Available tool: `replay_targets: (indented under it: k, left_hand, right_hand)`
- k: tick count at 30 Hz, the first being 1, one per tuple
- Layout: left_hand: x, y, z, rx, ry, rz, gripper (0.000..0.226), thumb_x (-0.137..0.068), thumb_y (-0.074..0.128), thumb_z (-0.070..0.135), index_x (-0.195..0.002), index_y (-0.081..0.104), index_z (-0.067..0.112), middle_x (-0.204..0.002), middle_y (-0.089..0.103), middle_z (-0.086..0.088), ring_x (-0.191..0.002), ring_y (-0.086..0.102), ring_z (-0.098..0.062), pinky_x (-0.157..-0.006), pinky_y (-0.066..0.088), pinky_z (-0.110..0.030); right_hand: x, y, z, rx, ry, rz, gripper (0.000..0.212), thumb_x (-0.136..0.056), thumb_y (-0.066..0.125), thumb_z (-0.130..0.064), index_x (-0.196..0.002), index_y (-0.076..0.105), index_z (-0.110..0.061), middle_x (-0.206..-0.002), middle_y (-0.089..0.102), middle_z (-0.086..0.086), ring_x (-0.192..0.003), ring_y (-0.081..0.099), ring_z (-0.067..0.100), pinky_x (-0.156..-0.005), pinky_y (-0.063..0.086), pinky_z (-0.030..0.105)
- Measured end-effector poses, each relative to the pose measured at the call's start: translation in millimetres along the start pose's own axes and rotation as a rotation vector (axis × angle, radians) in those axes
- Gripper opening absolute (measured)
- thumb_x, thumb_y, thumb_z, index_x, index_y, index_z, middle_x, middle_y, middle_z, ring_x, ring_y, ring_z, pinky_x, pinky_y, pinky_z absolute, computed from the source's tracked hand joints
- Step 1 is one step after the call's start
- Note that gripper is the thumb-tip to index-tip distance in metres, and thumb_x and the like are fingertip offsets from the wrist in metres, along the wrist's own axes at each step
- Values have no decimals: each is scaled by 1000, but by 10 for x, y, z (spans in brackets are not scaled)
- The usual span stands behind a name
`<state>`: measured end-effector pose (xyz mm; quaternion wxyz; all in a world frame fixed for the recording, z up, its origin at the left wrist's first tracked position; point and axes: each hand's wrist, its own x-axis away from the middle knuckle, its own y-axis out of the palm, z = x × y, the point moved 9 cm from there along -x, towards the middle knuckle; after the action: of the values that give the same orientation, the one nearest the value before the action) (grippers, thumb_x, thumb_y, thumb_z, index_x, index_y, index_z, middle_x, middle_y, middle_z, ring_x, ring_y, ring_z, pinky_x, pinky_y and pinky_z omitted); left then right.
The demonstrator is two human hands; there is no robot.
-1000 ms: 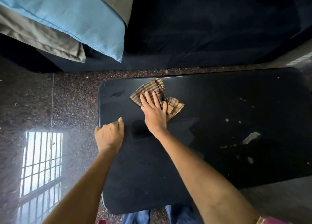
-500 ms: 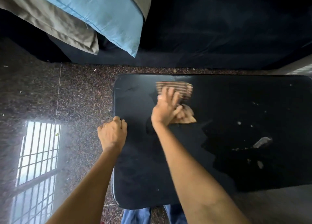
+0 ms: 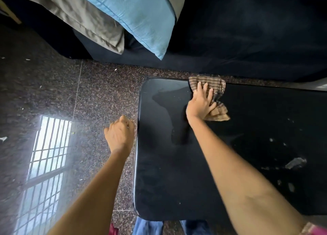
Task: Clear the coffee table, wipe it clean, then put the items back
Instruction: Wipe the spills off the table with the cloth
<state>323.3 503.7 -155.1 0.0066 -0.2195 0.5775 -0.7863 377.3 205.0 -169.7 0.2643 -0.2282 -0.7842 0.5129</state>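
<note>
**Cloth pressed at the desk's far edge**

Nearest the camera, blue trouser legs show just under the near edge of the black desk. Both bare forearms reach forward from there. At about 9 o'clock from the desk's middle, the left hand sits at the desk's left edge with its fingers curled under; whether they grip the edge cannot be told. Pale crumbs and a grey smear lie on the desk toward 3 o'clock. Farther on, toward 12 o'clock, the right hand lies flat on a brown checked cloth, fingers straight and slightly spread, pressing it against the desk at the far edge. Beyond the desk runs a strip of speckled floor, then a dark sofa with a blue cushion and a beige cushion at 11 o'clock.
</note>
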Motion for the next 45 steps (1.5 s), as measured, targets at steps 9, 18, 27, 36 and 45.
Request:
replay_targets:
  k: [9,18,27,36,45]
  left_hand:
    - [12,109,7,34,-10,-30,28,-95,37,22,-89,58,5,-93,68,-18,-90,60,-35,-84,38,-41]
    - [8,54,-41,92,-10,-47,28,-96,38,22,-90,59,5,-94,70,-19,-91,61,-35,-85,39,-39]
    - [122,103,-378,86,-60,-77,28,-97,37,23,-88,58,7,-88,69,-16,-78,58,-27,-80,40,-36]
    - [180,-4,-262,89,-55,-81,29,-95,38,21,-90,61,4,-89,70,-19,-86,62,-32,-83,41,-37]
    - [361,89,-438,112,-68,-67,32,-98,33,22,-93,60,5,-92,70,-18,-85,63,-31,-82,42,-36]
  right_hand:
    - [844,627,-1350,172,-816,-228,45,-100,39,-25,-144,33,-34,-154,27,-12,-144,16,15,-109,20,50]
    - [-329,-26,-162,157,-394,-85,44,-100,34,-21,-143,34,-31,-153,27,-11,-143,16,13,-109,17,52]
    - [776,628,-1368,93,-519,-103,55,-91,49,-14,-142,36,-32,-153,28,-12,-144,16,17,-111,12,53]
    - [608,359,-758,238,-860,-194,45,-98,42,-24,-143,37,-28,-152,31,-10,-143,21,14,-105,24,51]
    - [778,252,-259,65,-39,-29,48,-100,33,-29,-147,25,-32,-156,17,-14,-145,9,16,-111,10,54]
